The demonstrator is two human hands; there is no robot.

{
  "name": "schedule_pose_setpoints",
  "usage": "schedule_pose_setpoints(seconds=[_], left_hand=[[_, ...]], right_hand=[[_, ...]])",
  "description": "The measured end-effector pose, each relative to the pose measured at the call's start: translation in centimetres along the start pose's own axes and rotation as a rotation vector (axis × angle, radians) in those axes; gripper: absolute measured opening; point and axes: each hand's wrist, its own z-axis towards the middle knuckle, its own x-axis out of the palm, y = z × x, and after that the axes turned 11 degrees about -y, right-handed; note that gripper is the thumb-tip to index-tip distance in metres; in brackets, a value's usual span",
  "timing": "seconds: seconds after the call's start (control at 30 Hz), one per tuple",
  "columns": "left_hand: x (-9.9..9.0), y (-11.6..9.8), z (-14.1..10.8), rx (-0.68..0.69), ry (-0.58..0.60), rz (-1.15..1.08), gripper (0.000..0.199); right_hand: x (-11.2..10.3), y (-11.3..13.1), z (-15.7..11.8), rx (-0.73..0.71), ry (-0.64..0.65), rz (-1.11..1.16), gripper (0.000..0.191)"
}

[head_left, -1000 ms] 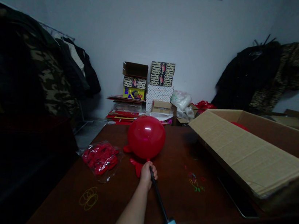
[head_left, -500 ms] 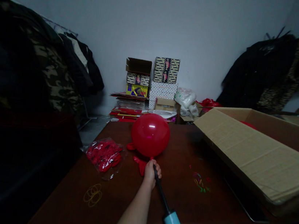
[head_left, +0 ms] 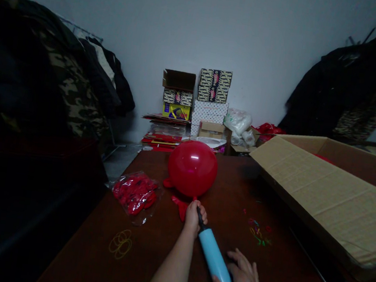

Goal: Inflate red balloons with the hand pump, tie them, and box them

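Note:
My left hand (head_left: pixel 194 218) is closed around the black nozzle end (head_left: pixel 201 219) of a hand balloon pump, pinching the neck of a red balloon (head_left: pixel 192 167) there. The balloon is round and inflated, above the dark table. The pump's light blue barrel (head_left: pixel 214 258) slants down to the right, pushed up close to my left hand. Around the barrel's lower end lies my right hand (head_left: pixel 244 280), thumb on one side, fingers loosely spread on the other. Limp red balloon pieces (head_left: pixel 181 207) lie beside my left hand.
A clear bag of red balloons (head_left: pixel 136 192) and yellow rubber bands (head_left: pixel 120 243) lie left on the table (head_left: pixel 86 257). Small coloured bands (head_left: pixel 259 233) lie right, near a dark flat device (head_left: pixel 321 260) and a large open carton (head_left: pixel 326 196). Stacked boxes (head_left: pixel 214 86) stand behind.
The blue barrel has slid up over the black rod toward my left hand. My right hand has come up from the bottom edge with it. The view has shifted slightly.

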Motion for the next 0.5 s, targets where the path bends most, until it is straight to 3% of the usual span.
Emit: schedule_pose_setpoints(seconds=[0.23, 0.5], left_hand=[[0.2, 0.0, 0.1, 0.042, -0.012, 0.012, 0.024], [0.1, 0.2, -0.5, 0.061, -0.009, 0.031, 0.021]], right_hand=[[0.4, 0.1, 0.2, 0.002, -0.039, -0.055, 0.049], [1.1, -3.0, -2.3, -0.099, -0.002, -0.039, 0.047]])
